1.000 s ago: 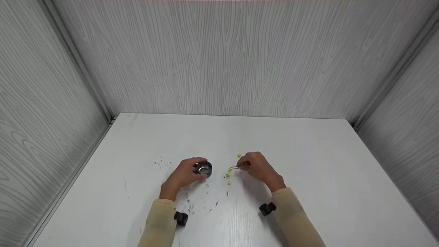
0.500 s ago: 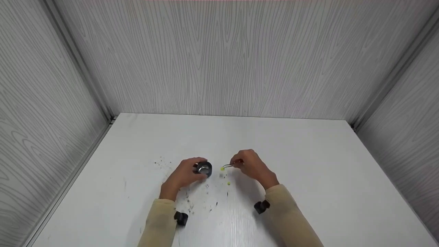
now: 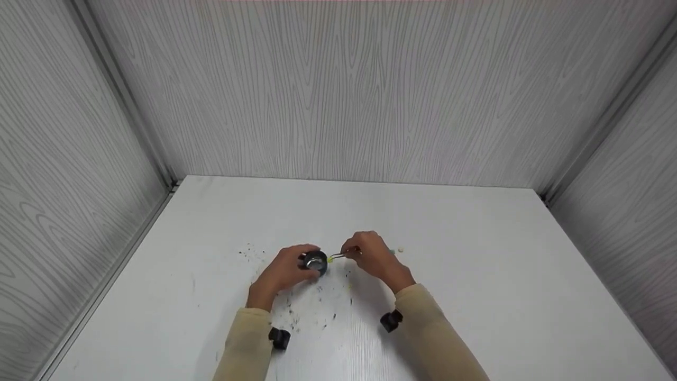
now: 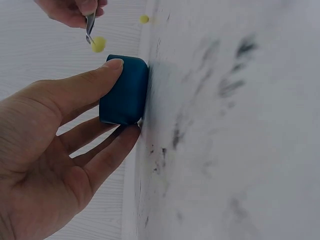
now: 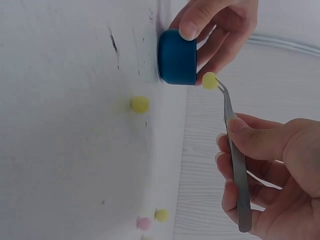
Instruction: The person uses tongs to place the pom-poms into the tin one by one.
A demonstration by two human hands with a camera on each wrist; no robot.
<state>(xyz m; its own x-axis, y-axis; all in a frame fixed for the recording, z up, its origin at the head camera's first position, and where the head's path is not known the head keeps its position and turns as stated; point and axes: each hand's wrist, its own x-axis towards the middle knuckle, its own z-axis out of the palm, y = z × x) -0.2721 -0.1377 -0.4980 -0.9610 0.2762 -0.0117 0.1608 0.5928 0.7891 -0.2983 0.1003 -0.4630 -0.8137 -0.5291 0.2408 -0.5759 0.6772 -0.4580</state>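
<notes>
My left hand (image 3: 285,269) grips a small blue cup (image 4: 122,92) between thumb and fingers. The cup stands on the white table, its shiny inside visible in the head view. In my right hand (image 3: 373,257) is a pair of bent-tip metal tweezers (image 5: 240,172), pinched between thumb and fingers. Their tips hold a small yellow ball (image 5: 209,81). This ball is off the table, close to the cup's rim on its right side and slightly above it in the wrist views. Another yellow ball (image 5: 140,104) lies on the table near the cup.
A pink ball (image 5: 144,223) and a further yellow ball (image 5: 161,215) lie farther off in the right wrist view. Beyond my right wrist sits a cream ball (image 3: 400,250). Dark smudges (image 3: 294,320) mark the table (image 3: 238,206). Grey wood-grain panels (image 3: 338,95) enclose its back and sides.
My right hand has moved left, carrying the tweezers and yellow ball to the cup's edge. Balls behind that hand have come into view at its right. The left hand and cup stay almost still.
</notes>
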